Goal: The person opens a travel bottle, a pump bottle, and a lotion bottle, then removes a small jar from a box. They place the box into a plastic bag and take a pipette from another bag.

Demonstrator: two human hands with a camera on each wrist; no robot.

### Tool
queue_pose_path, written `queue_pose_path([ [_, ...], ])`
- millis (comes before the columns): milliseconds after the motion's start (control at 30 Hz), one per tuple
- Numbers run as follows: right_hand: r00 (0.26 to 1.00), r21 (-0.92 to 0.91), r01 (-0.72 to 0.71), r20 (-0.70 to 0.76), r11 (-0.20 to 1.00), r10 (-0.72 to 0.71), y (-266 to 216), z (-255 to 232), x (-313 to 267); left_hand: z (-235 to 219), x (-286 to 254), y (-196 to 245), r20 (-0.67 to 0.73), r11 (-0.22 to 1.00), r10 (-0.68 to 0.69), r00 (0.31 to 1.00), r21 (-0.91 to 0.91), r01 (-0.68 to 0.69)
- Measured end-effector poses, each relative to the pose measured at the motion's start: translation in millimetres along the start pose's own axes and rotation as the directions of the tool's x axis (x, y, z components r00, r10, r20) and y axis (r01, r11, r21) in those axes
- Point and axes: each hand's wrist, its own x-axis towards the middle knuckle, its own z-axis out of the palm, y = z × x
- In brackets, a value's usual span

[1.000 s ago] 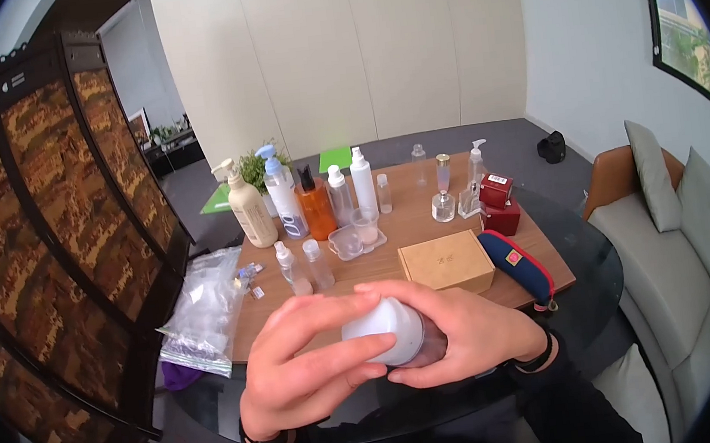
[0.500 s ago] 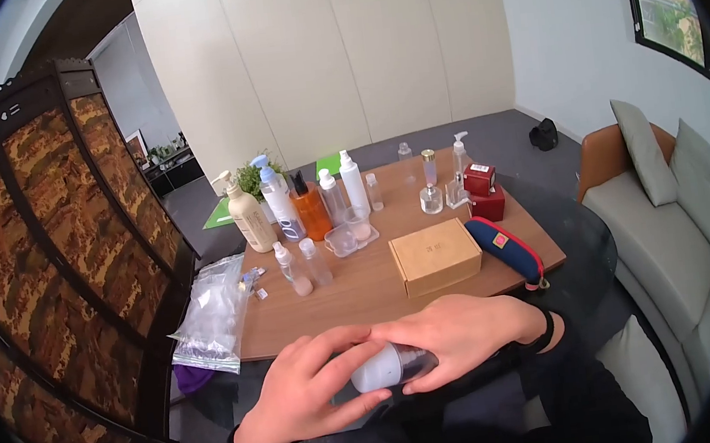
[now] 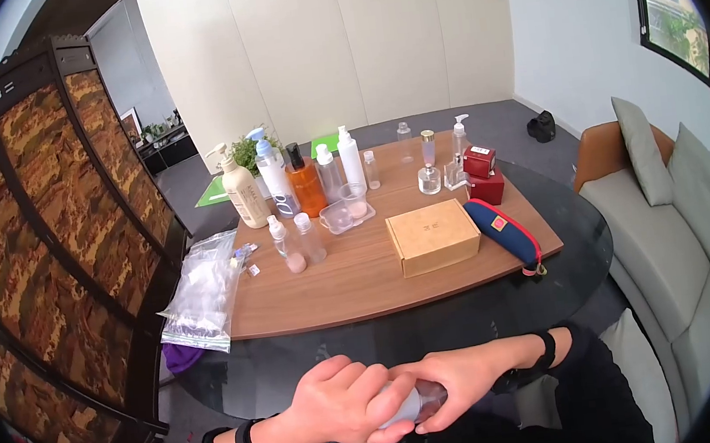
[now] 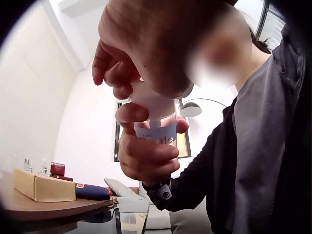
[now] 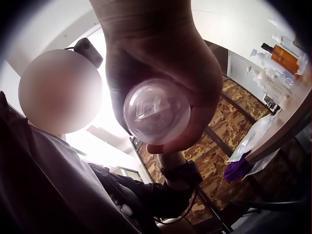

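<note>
A clear travel bottle with a white cap is held in front of the body, past the table's near edge. My left hand grips the cap with curled fingers. My right hand wraps round the clear body, its thumb and fingers on either side. Between the right fingers, a printed label shows part of the word "Travel" in the left wrist view. The right wrist view looks onto the bottle's round, see-through base. Much of the cap is hidden behind the left hand.
On the wooden table stand several pump and spray bottles, including an amber bottle. A cardboard box, a navy pouch and red boxes sit at the right. A plastic bag hangs over the left edge.
Both hands have come down and closer to the body with the bottle. The left fingers, spread over the cap earlier, are now curled round it. The head view has shifted slightly.
</note>
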Motion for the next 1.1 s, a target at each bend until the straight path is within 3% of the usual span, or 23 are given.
queue_pose_path([
  [167,1.0,-0.021,0.005,-0.013,1.0,-0.006,3.9,10.5,-5.9,4.8,-6.1,11.4,0.008,1.0,-0.009,1.0,-0.028,0.009],
  [200,0.996,0.08,-0.087,0.0,0.993,0.087,-5.0,13.6,-6.4,4.8,-7.8,14.0,0.003,0.999,-0.015,1.0,-0.045,0.015],
  [400,0.995,0.011,-0.013,-0.1,1.0,0.014,18.1,41.1,-7.7,15.7,-26.9,26.0,-0.013,0.991,-0.032,0.999,-0.128,0.031],
  [500,0.994,0.026,-0.064,-0.092,0.998,0.066,30.6,50.1,-9.7,22.1,-34.6,31.4,0.016,0.986,-0.062,0.998,-0.154,0.063],
  [633,0.992,0.086,-0.082,-0.094,0.993,0.09,51.5,63.7,-12.9,34.4,-48.4,45.9,0.085,0.959,-0.152,0.985,-0.228,0.167],
  [700,0.976,-0.04,-0.045,-0.214,0.998,0.036,62.5,74.0,-13.9,37.2,-52.6,50.8,0.108,0.949,-0.181,0.978,-0.242,0.202],
  [767,0.938,-0.134,-0.034,-0.346,0.99,-0.015,66.8,75.2,-11.3,36.7,-49.5,48.6,0.29,0.916,-0.279,0.916,-0.205,0.344],
  [800,0.947,-0.017,-0.143,-0.294,0.99,0.132,60.5,69.5,-11.1,37.1,-48.4,47.9,0.378,0.896,-0.319,0.869,-0.179,0.407],
  [833,0.943,-0.017,-0.132,-0.309,0.991,0.12,61.3,70.9,-11.4,44.5,-51.4,45.1,0.321,0.866,-0.334,0.886,-0.268,0.423],
  [967,0.948,0.1,0.02,-0.317,0.995,0.013,72.3,72.3,-16.1,49.0,-46.5,38.2,0.189,0.919,-0.192,0.963,-0.311,0.244],
  [1033,0.984,0.201,-0.063,-0.153,0.978,0.095,57.5,63.8,-19.8,46.5,-41.1,36.6,0.116,0.935,-0.091,0.989,-0.331,0.124],
  [1100,0.992,0.309,-0.109,-0.019,0.945,0.121,53.1,59.0,-20.5,44.1,-37.2,37.8,0.071,0.931,-0.093,0.993,-0.348,0.112],
])
